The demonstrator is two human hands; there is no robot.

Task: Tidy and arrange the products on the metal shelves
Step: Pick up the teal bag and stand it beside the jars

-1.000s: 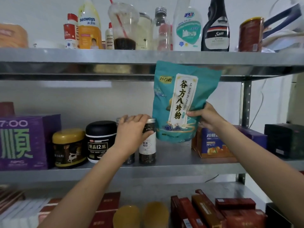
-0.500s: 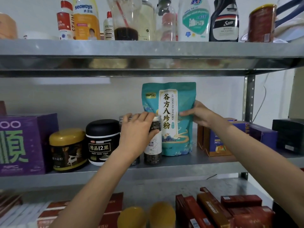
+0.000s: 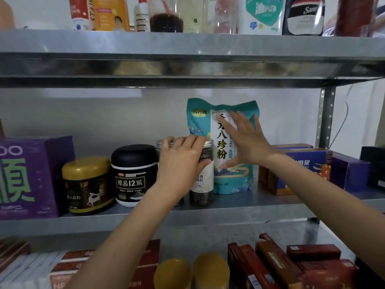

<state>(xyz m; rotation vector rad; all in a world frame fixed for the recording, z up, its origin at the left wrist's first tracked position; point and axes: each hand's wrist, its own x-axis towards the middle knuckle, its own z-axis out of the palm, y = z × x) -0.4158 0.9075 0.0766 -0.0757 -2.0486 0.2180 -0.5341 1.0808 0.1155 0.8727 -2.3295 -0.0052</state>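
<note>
The teal foil pouch (image 3: 233, 180) with a white label strip stands upright on the grey metal middle shelf (image 3: 239, 207). Its long axis is vertical, with the sealed edge up and the printed face toward the camera. The right hand (image 3: 243, 138) lies flat against that face, fingers straight and spread, covering the top of the label's column of characters.

Just left of the pouch stands a tall clear jar (image 3: 202, 184) of dark dried contents with a white label. Whether the two touch is hard to tell. The left hand (image 3: 181, 161) is curled over the jar's silver lid and upper wall, grasping it. It hides most of a second silver-lidded jar (image 3: 164, 142) behind.

Further left stand a round black tub (image 3: 134, 174), a gold-lidded dark tub (image 3: 87, 184) and a purple carton (image 3: 27, 176), which the frame edge cuts off. Blue and orange boxes (image 3: 308, 170) sit right of the pouch. The bottles (image 3: 262, 13) on the upper shelf are cut off at the top, and the red boxes (image 3: 312, 265) below are blurred.
</note>
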